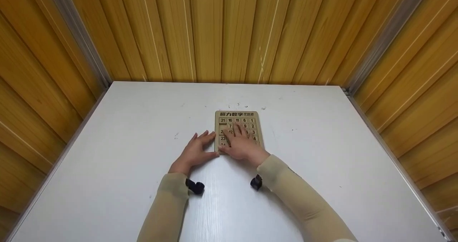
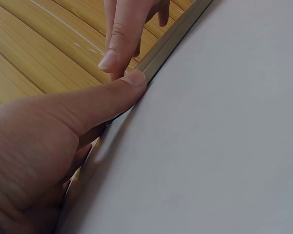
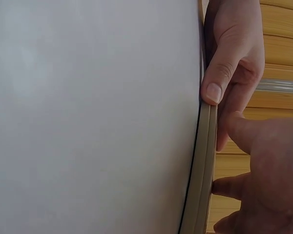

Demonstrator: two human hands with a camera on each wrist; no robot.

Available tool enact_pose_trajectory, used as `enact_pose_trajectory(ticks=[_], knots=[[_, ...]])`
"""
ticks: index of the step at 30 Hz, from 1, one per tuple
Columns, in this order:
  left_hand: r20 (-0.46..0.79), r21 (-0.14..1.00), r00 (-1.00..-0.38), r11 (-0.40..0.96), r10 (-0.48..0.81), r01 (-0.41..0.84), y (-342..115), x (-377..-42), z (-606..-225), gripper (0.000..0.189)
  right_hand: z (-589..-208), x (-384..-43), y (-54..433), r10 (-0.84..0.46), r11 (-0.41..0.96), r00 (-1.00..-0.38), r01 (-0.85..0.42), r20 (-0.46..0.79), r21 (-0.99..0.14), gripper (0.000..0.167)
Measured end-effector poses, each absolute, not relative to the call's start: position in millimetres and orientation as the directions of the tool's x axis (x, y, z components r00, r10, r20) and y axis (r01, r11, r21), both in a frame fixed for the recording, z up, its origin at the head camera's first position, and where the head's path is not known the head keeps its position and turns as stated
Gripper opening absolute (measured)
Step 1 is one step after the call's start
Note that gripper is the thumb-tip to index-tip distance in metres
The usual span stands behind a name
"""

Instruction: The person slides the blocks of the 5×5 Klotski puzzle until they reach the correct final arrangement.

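- Tan and flat, the number board lay on the white table, partly under the right hand and just to the right of the left hand.
- The right hand was spread, its fingers apart and nearly straight over the number tiles — several of them were hidden beneath it — with the thumb held out toward the board's lower left part.
- The left hand was spread too, thumb and fingers set in a V at the board's near left corner; a finger met the left side, and the thumb pressed on the near edge.
- Beyond the right hand's fingertips ran the top row of tiles, with 21 at its left end and 1 at its right; past that stood a dark printed heading.
- Below the 21, just beyond the right hand's index finger, a vacant slot showed.
- Behind each hand came a tan sleeve, with a small black device at the inner side of each wrist.
- Far beyond both hands rose yellow wood-patterned panels — they flanked the table as well.
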State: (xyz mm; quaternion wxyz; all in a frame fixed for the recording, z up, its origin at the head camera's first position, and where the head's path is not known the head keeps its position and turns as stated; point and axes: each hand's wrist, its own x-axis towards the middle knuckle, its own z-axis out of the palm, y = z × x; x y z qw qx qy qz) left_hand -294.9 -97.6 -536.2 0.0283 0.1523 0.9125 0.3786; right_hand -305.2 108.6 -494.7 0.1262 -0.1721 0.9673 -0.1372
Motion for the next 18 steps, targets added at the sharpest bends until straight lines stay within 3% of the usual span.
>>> enact_pose_trajectory(ticks=[9, 18], knots=[[0.049, 0.683, -0.956, 0.689, 0.288, 0.242, -97.4, -295.0, -536.8, 0.081, -489.6, -302.6, 109.6, -0.382, 0.891, -0.901, -0.299, -0.205, -0.342, 0.081], [0.031, 0.694, -0.959, 0.685, 0.281, 0.223, -97.9, -294.4, -535.8, 0.082, -488.7, -328.7, 105.2, -0.336, 0.902, -0.925, -0.261, -0.178, -0.344, 0.081]])
